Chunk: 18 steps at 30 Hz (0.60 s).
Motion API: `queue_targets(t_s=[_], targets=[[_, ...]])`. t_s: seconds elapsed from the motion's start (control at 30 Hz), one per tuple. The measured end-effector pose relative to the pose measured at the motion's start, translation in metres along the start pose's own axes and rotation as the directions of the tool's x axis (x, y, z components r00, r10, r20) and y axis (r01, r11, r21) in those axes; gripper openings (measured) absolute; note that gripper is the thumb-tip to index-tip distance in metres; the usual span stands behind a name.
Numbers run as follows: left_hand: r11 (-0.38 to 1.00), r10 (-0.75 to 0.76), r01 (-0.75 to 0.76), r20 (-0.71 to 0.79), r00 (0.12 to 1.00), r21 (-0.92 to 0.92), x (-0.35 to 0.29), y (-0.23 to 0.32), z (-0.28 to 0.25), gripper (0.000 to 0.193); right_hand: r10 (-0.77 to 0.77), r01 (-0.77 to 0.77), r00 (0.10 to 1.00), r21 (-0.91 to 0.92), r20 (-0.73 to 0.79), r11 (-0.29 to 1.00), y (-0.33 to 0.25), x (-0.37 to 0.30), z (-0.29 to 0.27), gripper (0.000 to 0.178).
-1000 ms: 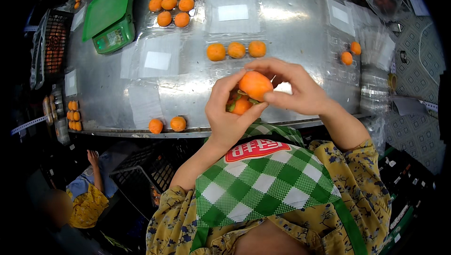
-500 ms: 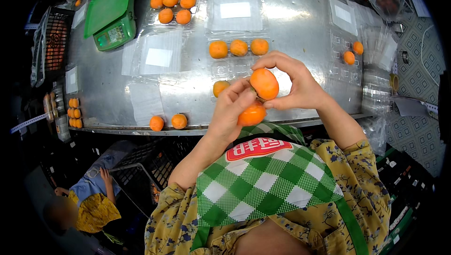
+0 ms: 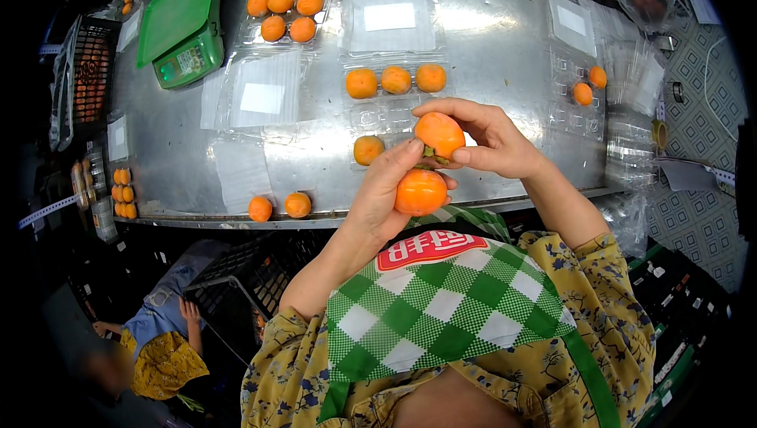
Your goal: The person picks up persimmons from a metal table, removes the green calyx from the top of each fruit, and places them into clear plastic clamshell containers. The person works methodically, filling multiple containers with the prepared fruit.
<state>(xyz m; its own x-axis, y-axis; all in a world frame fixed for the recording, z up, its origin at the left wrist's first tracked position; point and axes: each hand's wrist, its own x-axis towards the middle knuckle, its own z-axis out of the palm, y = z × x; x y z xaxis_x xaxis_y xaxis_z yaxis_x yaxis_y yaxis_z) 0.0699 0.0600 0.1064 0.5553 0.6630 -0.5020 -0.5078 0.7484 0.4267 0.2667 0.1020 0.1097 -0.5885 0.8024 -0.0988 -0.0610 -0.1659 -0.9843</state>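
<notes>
Two orange persimmons are in my hands above the table's near edge. My right hand is closed round the upper persimmon, whose green calyx points down toward me. The lower persimmon rests in the fingers of my left hand; the left thumb reaches up beside the upper fruit's calyx. Just beyond lies an open clear plastic tray, with three persimmons along its far row and another persimmon at its near left. My right hand hides the tray's right part.
A green scale stands at the far left, near a filled tray of persimmons. Two loose persimmons sit by the metal table's front edge. Another tray lies right. Behind at lower left are a black crate and another person.
The upper persimmon has tipped so its calyx now faces down toward me. The lower persimmon shows more fully in my left hand. The other person has shifted slightly.
</notes>
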Motion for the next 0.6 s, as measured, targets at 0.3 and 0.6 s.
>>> queue_targets(t_s=[0.3,0.6], targets=[[1.000,-0.003,0.002,-0.068,0.998,-0.011,0.001,-0.005,-0.009,0.044,-0.088,0.091,0.994,-0.042,0.059,0.995,0.010,0.001,0.002,0.056],[0.997,-0.073,0.074,-0.091,0.993,0.006,-0.006,-0.001,0.000,0.044,-0.063,0.064,0.997,-0.008,0.043,0.998,0.003,-0.006,0.007,0.054]])
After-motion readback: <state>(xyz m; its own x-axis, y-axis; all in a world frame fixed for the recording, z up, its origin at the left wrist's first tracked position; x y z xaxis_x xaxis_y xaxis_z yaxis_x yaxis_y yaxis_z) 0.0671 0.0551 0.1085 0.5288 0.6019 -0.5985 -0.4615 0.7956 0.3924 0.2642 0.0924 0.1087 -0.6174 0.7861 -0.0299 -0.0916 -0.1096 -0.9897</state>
